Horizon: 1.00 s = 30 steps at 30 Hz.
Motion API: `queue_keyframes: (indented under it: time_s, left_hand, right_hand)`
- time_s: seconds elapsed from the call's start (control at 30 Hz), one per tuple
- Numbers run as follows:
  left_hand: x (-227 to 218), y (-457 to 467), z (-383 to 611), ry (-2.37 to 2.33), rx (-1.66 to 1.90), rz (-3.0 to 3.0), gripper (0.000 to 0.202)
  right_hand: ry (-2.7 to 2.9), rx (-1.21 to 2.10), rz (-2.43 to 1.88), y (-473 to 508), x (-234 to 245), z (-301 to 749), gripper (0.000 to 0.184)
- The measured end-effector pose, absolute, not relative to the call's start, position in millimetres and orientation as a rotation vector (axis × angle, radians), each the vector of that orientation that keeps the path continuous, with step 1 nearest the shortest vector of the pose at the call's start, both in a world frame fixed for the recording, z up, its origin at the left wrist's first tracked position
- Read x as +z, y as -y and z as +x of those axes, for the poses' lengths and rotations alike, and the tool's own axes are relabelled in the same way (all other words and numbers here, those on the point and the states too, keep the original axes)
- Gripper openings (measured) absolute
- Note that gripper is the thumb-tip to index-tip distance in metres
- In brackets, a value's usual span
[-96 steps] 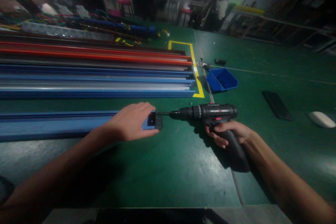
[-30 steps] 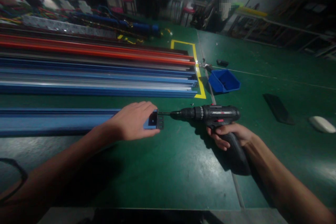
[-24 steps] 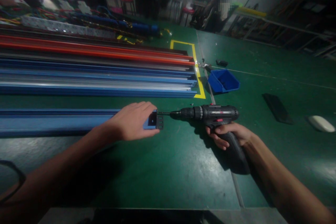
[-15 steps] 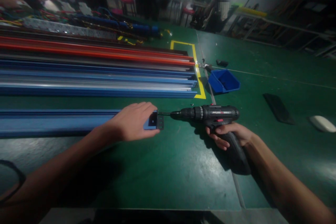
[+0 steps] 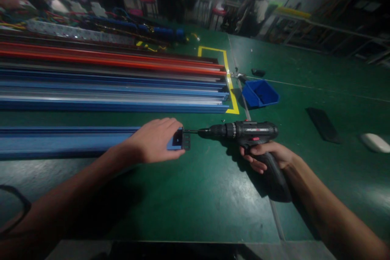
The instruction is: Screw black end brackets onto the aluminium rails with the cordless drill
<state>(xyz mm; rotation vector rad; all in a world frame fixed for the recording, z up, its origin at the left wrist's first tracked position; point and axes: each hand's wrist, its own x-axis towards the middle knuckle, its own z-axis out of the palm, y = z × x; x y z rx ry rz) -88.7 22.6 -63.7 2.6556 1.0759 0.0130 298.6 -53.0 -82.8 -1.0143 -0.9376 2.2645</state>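
- Gripping the drill (image 5: 256, 131) by its handle, the right hand (image 5: 278, 153) is holding its fingers curled around it.
- The left hand (image 5: 155, 140) is clasping the blue rail (image 5: 70, 141) near its right end, fingers bent over it, thumb along the near side.
- That rail is lying on the green table (image 5: 198, 203), with a black end cap (image 5: 186, 141) sitting at its tip.
- The drill's bit (image 5: 192, 131) is pointing at the cap; contact is too small to tell.
- Farther back, a blue bin (image 5: 260, 93) is standing near other rails (image 5: 122, 107).
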Motion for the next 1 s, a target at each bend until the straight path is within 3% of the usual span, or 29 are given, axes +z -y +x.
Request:
queue_keyframes:
  time_s: [1.0]
  left_hand:
    - [-64.5, -22.0, -88.5, -1.066, 0.021, 2.681, 0.059]
  right_hand:
    - [0.864, 2.303, -0.953, 53.4, -86.0, 302.1, 0.019]
